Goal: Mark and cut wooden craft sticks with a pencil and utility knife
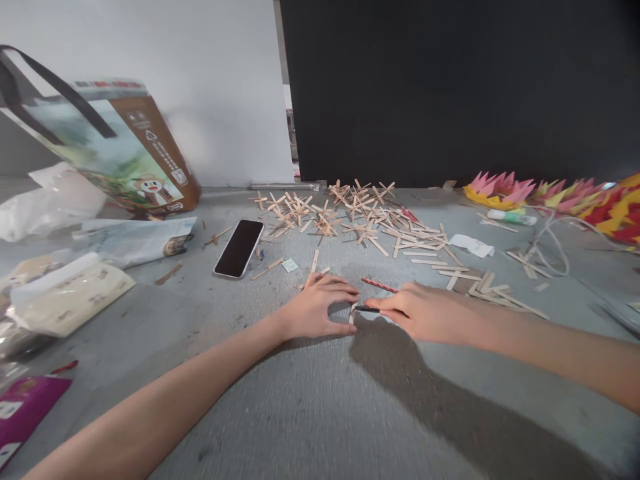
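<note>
A short wooden craft stick (353,314) lies on the grey table between the thumb and fingers of my left hand (315,307), which steady its two ends. From the other side, my right hand (415,310) pinches a thin black-tipped tool (368,309), its tip at the stick. Most of that tool is hidden in the fingers, so its kind is unclear. A red patterned rod (379,285) shows just beyond the right fingers; whether that hand holds it too, I cannot tell. Behind my left hand lies another craft stick (315,261).
Piled craft sticks (325,217) spread across the back and right. A phone (240,249), a printed bag (135,147) and plastic packets (75,300) stand or lie to the left. Folded paper petals (500,190), a glue stick (511,217) and a white cable (565,257) are at right.
</note>
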Demonstrator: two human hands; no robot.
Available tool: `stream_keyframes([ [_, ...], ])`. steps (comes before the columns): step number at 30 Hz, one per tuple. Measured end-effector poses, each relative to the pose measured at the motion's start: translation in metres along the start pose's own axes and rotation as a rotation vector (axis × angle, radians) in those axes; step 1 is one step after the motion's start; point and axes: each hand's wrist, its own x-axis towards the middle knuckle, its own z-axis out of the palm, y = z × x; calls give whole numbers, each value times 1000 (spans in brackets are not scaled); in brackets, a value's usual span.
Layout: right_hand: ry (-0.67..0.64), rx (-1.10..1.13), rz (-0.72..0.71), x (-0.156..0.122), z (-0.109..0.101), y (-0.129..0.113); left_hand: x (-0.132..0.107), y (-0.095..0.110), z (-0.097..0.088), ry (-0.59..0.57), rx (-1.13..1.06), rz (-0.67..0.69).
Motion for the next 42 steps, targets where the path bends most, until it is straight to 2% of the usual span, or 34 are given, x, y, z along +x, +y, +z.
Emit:
stream_keyframes([
  [5,-119,-179,-32,19,-25,-18,-1,-1,3,16,12,12],
  [11,-186,-289,-75,31,-32,-25,-1,-1,3,26,10,31],
  [14,-158,-255,-81,27,-31,-24,-1,0,3,29,10,31],
  [17,-112,-199,-54,18,-21,-17,-1,0,3,26,21,34],
  [20,-33,-114,-25,5,-3,-2,-1,0,2,9,37,32],
  [24,55,114,-63,-6,26,19,-1,2,0,3,49,31],
  [28,105,203,-96,-9,45,30,-2,2,0,-6,85,9],
  [35,164,186,-105,-11,54,35,-1,-1,-1,-55,152,-27],
  [42,231,176,-122,-14,59,37,-1,-1,0,-50,139,-28],
])
